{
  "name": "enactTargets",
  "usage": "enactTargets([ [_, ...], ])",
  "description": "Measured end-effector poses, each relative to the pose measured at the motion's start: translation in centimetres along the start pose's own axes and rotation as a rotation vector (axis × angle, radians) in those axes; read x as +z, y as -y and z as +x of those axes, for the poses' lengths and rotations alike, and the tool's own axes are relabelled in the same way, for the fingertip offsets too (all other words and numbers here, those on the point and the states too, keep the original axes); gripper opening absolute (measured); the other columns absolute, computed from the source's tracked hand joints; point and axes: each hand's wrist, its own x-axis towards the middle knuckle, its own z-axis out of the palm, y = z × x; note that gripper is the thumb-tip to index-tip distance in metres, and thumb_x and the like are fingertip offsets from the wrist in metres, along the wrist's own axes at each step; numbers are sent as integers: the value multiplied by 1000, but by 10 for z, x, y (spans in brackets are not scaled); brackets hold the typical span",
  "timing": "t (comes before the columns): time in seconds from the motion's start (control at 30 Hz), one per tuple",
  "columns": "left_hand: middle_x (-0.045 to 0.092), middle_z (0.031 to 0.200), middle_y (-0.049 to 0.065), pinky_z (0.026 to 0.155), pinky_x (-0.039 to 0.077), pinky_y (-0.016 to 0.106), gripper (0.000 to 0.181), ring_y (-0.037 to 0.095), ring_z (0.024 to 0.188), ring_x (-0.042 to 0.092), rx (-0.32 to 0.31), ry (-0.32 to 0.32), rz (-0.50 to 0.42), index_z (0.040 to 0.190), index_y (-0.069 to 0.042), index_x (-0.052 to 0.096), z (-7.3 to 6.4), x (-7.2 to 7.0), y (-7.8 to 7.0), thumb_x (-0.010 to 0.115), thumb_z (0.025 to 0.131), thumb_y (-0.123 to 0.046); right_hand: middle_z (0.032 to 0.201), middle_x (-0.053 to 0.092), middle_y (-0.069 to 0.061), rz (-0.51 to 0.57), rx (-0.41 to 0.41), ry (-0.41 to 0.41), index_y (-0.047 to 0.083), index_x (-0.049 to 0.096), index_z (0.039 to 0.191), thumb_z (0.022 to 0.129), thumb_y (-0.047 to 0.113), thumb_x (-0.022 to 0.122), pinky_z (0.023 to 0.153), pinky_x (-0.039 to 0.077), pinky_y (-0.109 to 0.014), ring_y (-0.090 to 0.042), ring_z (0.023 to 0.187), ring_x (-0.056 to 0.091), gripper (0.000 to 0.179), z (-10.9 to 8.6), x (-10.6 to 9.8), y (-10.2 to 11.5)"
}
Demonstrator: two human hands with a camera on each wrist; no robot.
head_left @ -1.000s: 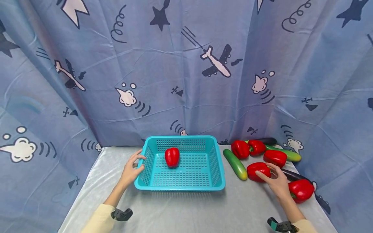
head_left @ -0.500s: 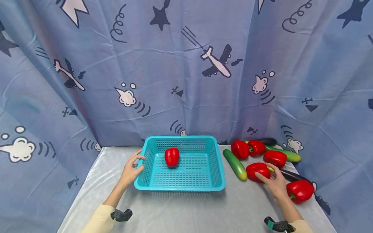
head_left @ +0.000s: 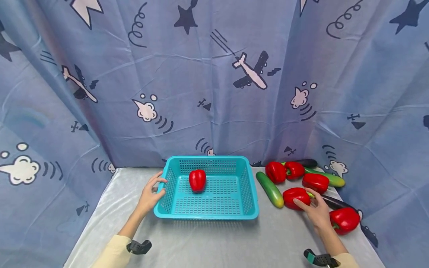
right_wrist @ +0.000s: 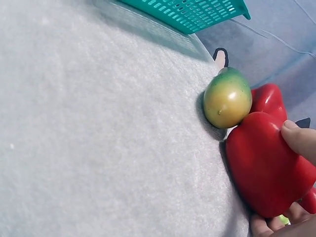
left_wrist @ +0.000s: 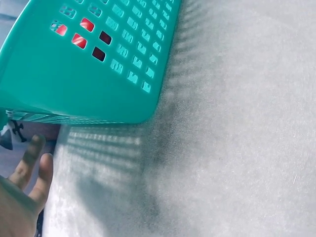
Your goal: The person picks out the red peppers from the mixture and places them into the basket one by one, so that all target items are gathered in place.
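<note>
A turquoise basket (head_left: 206, 217) stands on the table with one red bell pepper (head_left: 197, 181) inside. At its left rim is my left hand (head_left: 149, 194), thumb and fingers spread apart; the left wrist view shows two of its fingers (left_wrist: 45, 180) loosely bent beside the basket's wall (left_wrist: 74, 81). On the right, my right hand (head_left: 317, 212) holds another red bell pepper (head_left: 295, 198) lying on the table. Its thumb (right_wrist: 298, 140) lies over one side of that bell pepper (right_wrist: 266, 163), while the other fingers curl round at the stem end, partly hidden.
A cucumber (head_left: 270, 190) lies between the basket and the held bell pepper. Behind are more bell peppers (head_left: 315, 182), another cucumber (head_left: 335, 180) and a dark eggplant (head_left: 306, 162). A bell pepper (head_left: 345, 220) sits right of my wrist. A printed curtain (head_left: 214, 93) borders the table (head_left: 214, 245).
My right hand has shifted slightly left on the bell pepper, whose green stem now shows between the fingers. My left hand has stayed at the basket rim.
</note>
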Motion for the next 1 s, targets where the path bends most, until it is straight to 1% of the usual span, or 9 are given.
enactTargets([
  [0.1, 36, 151, 34, 86, 50, 57, 26, 50, 128, 47, 0, 1, 6, 113, 10, 64, 1, 1, 1, 61, 88, 17, 157, 26, -28, -8, 19, -5, 12, 31, 159, 89, 37, 79, 103, 40, -59, -49, 143, 22, 88, 0, -1, 0],
  [0.23, 36, 151, 34, 87, 49, 60, 26, 50, 130, 45, -9, 2, -1, 113, 9, 65, 2, 2, 1, 61, 88, 16, 156, 29, -28, -14, 46, -9, 11, 32, 158, 88, 39, 80, 100, 46, -52, -47, 141, 25, 89, 1, -3, -1],
  [0.3, 36, 151, 34, 87, 48, 62, 26, 50, 129, 46, -9, 1, -5, 112, 8, 65, 2, 3, 1, 61, 88, 17, 156, 29, -28, -18, 53, -11, 11, 33, 158, 88, 40, 81, 93, 51, -43, -47, 140, 26, 90, 1, -5, -1],
  [0.37, 37, 151, 34, 87, 48, 62, 26, 50, 129, 46, -7, 0, -3, 112, 8, 65, 2, 3, 1, 61, 88, 17, 156, 30, -28, -18, 51, -11, 10, 33, 158, 87, 39, 81, 84, 53, -33, -47, 140, 26, 90, 2, -7, -1],
  [0.47, 37, 153, 29, 87, 50, 57, 27, 46, 129, 48, -8, 4, -7, 113, 5, 66, 5, 4, 20, 61, 89, 16, 157, 30, -27, -26, 37, -5, 10, 34, 157, 87, 39, 81, 73, 49, -21, -46, 142, 24, 90, 2, -10, 0],
  [0.6, 35, 157, 22, 88, 51, 50, 28, 40, 132, 47, -9, 13, -9, 116, 2, 66, 8, 5, 45, 62, 90, 13, 160, 26, -25, -9, 28, 13, 13, 34, 158, 88, 40, 81, 73, 47, -20, -44, 144, 20, 88, 2, -13, 3],
  [0.73, 35, 157, 23, 88, 51, 52, 28, 40, 134, 45, -2, 13, -4, 117, 2, 66, 8, 4, 46, 62, 90, 12, 161, 23, -22, 30, 22, 16, 17, 36, 158, 87, 42, 80, 71, 47, -17, -43, 145, 17, 87, 1, -15, 9],
  [0.87, 35, 157, 23, 88, 51, 54, 29, 41, 133, 46, 0, 14, -9, 117, 3, 66, 7, 4, 46, 62, 90, 13, 159, 26, -22, 41, -9, 13, 19, 38, 158, 87, 44, 79, 71, 48, -17, -43, 142, 20, 85, 0, -17, 13],
  [1.0, 35, 157, 22, 88, 52, 52, 30, 42, 129, 50, -9, 15, -6, 117, 2, 66, 6, 3, 47, 62, 89, 14, 159, 26, -20, 76, -25, 25, 22, 38, 158, 88, 42, 79, 73, 49, -16, -42, 141, 24, 83, -1, -16, 17],
])
